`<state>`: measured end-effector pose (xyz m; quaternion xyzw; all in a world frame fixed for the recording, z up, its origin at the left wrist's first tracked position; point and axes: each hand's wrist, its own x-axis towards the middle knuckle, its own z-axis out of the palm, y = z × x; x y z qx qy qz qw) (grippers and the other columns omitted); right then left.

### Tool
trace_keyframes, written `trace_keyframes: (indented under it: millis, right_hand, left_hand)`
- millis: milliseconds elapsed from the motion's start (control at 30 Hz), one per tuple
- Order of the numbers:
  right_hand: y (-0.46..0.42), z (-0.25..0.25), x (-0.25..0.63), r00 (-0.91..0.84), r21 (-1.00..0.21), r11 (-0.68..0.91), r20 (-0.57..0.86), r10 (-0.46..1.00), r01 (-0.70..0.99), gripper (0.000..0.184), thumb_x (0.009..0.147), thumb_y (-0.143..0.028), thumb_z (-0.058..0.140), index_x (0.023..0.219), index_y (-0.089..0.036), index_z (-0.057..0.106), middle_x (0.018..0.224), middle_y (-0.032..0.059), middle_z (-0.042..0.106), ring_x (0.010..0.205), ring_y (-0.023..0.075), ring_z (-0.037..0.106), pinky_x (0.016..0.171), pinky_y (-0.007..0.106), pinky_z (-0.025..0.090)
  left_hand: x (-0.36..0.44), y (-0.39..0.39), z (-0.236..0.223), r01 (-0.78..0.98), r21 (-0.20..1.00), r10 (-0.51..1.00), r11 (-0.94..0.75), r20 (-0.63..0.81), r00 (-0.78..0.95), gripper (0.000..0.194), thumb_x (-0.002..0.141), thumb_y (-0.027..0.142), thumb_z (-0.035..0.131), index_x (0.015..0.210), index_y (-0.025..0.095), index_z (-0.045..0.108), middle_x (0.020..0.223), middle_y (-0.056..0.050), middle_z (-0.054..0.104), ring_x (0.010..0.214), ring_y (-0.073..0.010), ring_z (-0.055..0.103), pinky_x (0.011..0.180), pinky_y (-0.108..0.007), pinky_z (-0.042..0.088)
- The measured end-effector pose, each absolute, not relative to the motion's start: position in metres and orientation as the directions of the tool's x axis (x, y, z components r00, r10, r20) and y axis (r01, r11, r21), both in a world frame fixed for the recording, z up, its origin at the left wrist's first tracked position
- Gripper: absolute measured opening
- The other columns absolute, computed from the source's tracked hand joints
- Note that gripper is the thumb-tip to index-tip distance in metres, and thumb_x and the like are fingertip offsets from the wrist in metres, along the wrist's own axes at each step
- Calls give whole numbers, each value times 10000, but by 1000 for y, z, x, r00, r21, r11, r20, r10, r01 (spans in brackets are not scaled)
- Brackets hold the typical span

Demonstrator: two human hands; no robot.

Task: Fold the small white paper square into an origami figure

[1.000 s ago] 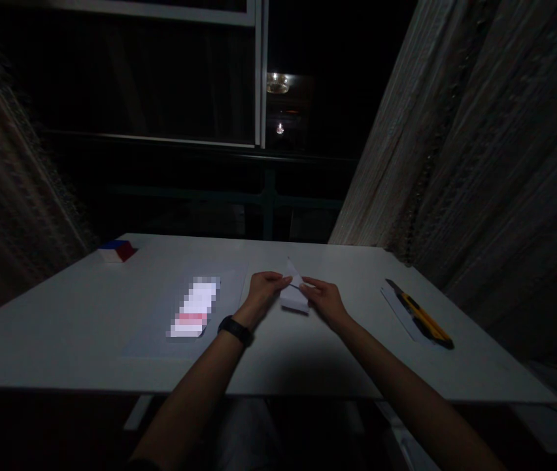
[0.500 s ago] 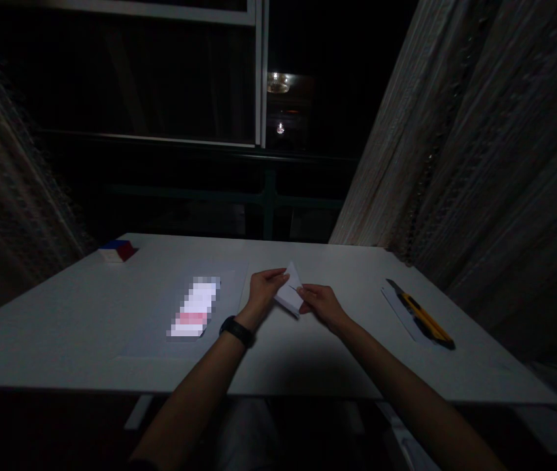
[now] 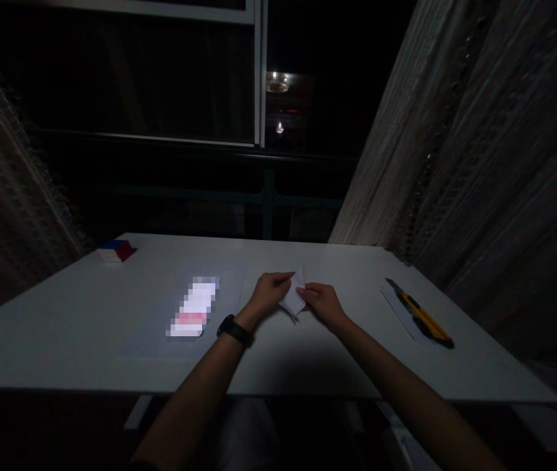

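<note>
A small piece of folded white paper [image 3: 297, 297] is held between my two hands, just above the table. My left hand [image 3: 269, 292], with a black watch [image 3: 234, 330] on its wrist, pinches the paper's left side between thumb and fingers. On the opposite side my right hand [image 3: 323, 303] grips it, thumb on top and fingers partly behind. The paper comes to a point at the top, and a loose corner sticks out below. Its finer folds are too dim to make out.
To the left, a lit phone [image 3: 194, 307] with a blurred screen lies on a pale sheet [image 3: 141, 343]. A blue, red and white cube [image 3: 116, 251] sits at the back left. On the right, a yellow utility knife [image 3: 425, 318] rests beside a white strip [image 3: 399, 311]. Curtains hang behind.
The paper has turned and shifted slightly to the right. My left hand has moved a little with it and covers more of its left side. My right hand stays nearly in place.
</note>
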<state>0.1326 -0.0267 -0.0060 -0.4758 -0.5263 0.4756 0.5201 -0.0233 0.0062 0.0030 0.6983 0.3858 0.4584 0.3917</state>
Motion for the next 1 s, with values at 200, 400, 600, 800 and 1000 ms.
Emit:
trace_keyframes:
  millis: [200,400,600,800,1000]
  right_hand:
    - [-26,-8,134,-6,-993,121,121,993,0,378,572,-463,703,736,-125,662,597,43,668,532,172,608,487,260,473]
    - [-19,-16,138,109,-989,140,144,984,46,405,583,-507,673,733,-131,654,622,53,672,555,194,615,481,271,470]
    - [-21,-13,133,108,-981,186,191,976,54,383,586,-504,674,717,-144,654,644,47,680,580,200,625,497,273,478]
    - [-26,-7,127,34,-984,150,147,989,-96,370,595,-466,694,772,-144,652,644,33,676,568,184,624,540,299,518]
    - [-30,-4,128,-47,-980,117,126,991,-162,363,606,-454,702,775,-136,650,653,35,668,584,167,624,574,303,545]
  left_hand:
    - [-27,7,5,220,870,866,-440,347,359,360,744,150,501,1079,132,631,983,-85,678,820,-173,628,697,-256,481]
    - [-29,2,12,520,668,809,-532,582,81,255,775,177,508,957,180,685,963,-72,676,889,-181,608,817,-299,463]
    - [-23,-12,20,534,512,674,-673,721,158,289,813,247,507,1065,202,640,1060,-63,653,996,-197,570,919,-348,409]
    - [-17,-7,12,162,894,908,-418,402,121,318,762,374,575,984,173,681,964,-90,687,873,-222,638,751,-314,491]
    - [-15,-4,13,-122,965,966,-231,242,91,349,635,360,700,897,129,705,911,-108,697,812,-225,644,698,-300,497]
